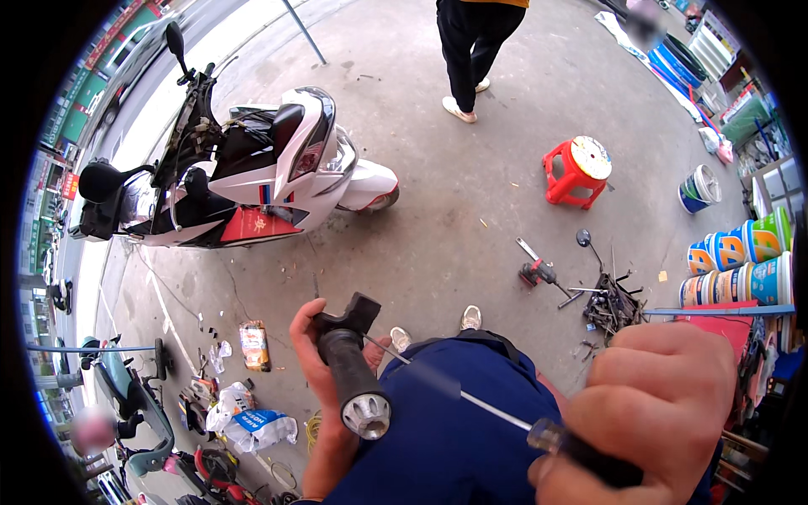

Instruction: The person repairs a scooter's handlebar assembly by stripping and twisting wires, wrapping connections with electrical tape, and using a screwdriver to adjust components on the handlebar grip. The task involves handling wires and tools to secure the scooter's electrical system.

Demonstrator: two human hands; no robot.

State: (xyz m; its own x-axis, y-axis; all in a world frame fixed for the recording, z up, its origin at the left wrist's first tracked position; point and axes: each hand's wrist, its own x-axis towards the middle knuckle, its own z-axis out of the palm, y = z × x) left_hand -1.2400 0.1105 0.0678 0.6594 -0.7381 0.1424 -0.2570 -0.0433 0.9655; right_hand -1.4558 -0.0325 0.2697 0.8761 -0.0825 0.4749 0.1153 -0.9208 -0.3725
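Note:
In front of my lap, my left hand (pixel 316 349) is closed around a black handlebar grip (pixel 343 358) with a silver end cap and an angular black housing at its top. My right hand (pixel 640 404) is closed on the dark handle of a screwdriver (pixel 547 433). The long thin shaft, partly smeared, runs up and left toward the housing, where I cannot tell whether its tip is touching. Below my hands are my dark blue clothing and my light shoes.
A white scooter (pixel 278 168) stands ahead left, a person (pixel 471 42) beyond. A red stool (pixel 568 177), power tool (pixel 539 273), piled tools (pixel 614 307) and stacked buckets (pixel 732 282) are right. Plastic bags (pixel 252 425) and more two-wheelers (pixel 126 387) are lower left.

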